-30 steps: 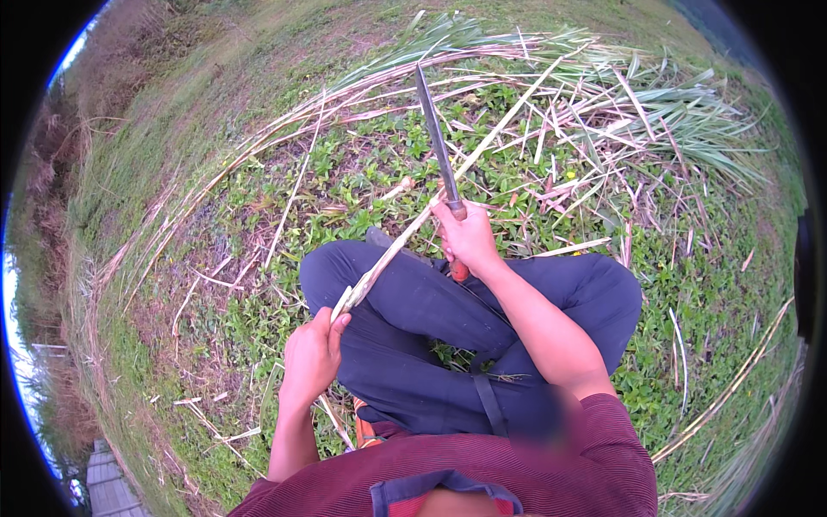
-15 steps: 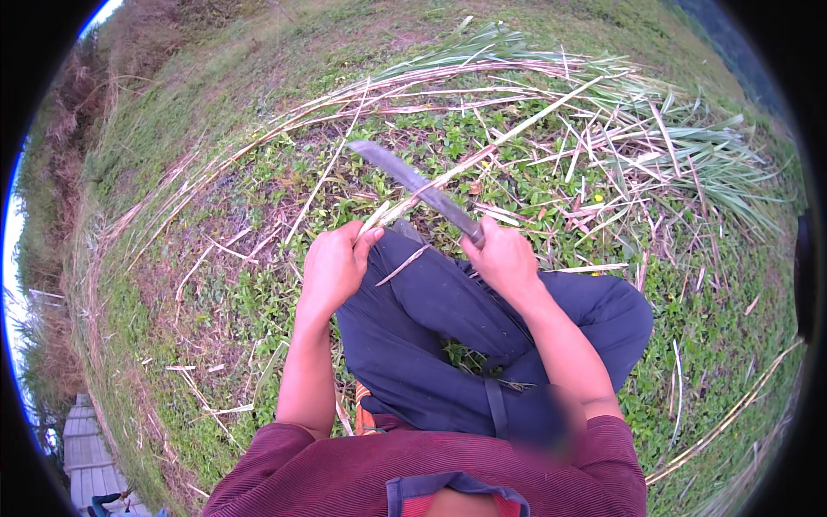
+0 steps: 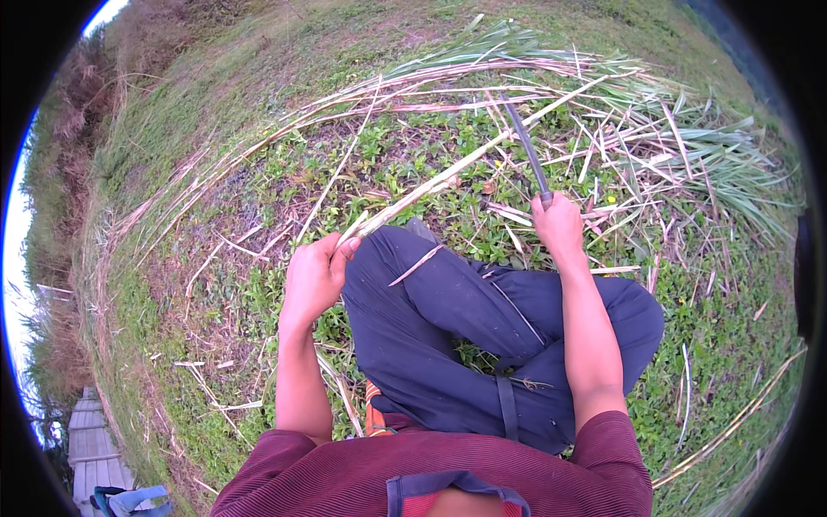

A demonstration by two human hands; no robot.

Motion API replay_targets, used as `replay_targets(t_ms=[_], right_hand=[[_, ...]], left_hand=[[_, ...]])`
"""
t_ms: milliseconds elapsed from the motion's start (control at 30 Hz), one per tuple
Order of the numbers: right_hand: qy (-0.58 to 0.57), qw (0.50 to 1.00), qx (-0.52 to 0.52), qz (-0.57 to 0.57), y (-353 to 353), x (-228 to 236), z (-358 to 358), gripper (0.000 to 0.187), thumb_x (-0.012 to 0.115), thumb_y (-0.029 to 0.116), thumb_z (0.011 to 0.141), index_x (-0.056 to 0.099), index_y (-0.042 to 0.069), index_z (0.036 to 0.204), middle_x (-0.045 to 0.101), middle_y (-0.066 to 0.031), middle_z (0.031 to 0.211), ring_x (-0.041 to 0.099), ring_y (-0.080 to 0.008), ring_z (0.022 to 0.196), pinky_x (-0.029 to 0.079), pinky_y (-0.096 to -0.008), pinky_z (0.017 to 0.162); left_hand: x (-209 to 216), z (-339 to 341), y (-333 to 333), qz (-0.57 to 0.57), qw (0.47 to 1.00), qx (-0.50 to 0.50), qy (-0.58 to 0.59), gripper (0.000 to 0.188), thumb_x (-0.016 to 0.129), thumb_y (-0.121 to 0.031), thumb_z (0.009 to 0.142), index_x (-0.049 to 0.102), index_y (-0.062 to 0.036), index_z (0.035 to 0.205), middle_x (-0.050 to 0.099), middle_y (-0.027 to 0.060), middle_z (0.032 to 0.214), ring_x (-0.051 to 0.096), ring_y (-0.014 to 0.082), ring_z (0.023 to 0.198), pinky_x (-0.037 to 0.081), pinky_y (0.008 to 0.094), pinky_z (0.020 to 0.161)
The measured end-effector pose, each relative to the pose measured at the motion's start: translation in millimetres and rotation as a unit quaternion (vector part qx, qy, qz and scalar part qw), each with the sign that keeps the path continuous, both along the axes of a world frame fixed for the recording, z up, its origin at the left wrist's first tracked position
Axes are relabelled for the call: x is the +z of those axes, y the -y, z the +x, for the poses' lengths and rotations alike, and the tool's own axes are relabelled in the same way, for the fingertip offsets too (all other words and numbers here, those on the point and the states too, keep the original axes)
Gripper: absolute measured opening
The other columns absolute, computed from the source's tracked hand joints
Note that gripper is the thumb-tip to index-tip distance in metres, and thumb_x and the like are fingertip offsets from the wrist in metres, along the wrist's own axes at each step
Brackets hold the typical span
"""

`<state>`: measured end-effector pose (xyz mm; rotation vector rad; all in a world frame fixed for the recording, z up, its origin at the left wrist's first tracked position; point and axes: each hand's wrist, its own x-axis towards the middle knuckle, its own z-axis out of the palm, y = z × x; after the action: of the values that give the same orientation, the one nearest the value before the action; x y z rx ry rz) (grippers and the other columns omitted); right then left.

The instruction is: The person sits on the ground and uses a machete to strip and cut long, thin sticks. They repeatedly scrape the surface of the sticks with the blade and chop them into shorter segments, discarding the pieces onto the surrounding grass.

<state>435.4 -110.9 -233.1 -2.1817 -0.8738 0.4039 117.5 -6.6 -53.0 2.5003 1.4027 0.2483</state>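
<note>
One pale stalk (image 3: 431, 183) slants from near left to far right, its near end pinched in the left hand (image 3: 313, 280); the right hand (image 3: 559, 224) clasps a knife (image 3: 528, 150) (blade crossing the stalk, contact hard to tell).

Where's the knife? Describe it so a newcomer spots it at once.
Find the dark trousers, then the right hand above them. The knife points up and slightly left from that fist, crossing a long stalk in this view. Its dark grey colour sets it apart from that pale stalk.
</note>
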Motion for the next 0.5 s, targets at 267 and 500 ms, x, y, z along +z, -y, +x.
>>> replay_targets(t_ms=[267, 500], right_hand=[[0.039, 0.972, 0.227, 0.051, 14, 42, -97, 0.028, 0.070, 0.029, 0.087, 0.059, 0.003, 0.088, 0.067, -0.0190, 0.068, 0.069, -0.0390, 0.067, 0.055, -0.0501, 0.066], [0.006, 0.999, 0.037, 0.026, 1, -2, -14, 0.030, 0.066, 0.028, 0.090, 0.063, -0.001, 0.087, 0.069, -0.0216, 0.074, 0.070, -0.0405, 0.072, 0.056, -0.0517, 0.069]], left_hand=[[-19, 6, -18, -0.165, 0.982, 0.035, 0.081, 0.041, 0.058, -0.036, 0.103, 0.061, -0.0002, 0.083, 0.053, 0.0036, 0.058, 0.048, 0.0125, 0.049, 0.040, 0.0307, 0.050], [-10, 10, -9, -0.258, 0.958, 0.085, 0.091, 0.044, 0.055, -0.039, 0.104, 0.060, -0.0026, 0.079, 0.051, -0.0018, 0.057, 0.045, 0.0067, 0.048, 0.038, 0.0249, 0.046]])
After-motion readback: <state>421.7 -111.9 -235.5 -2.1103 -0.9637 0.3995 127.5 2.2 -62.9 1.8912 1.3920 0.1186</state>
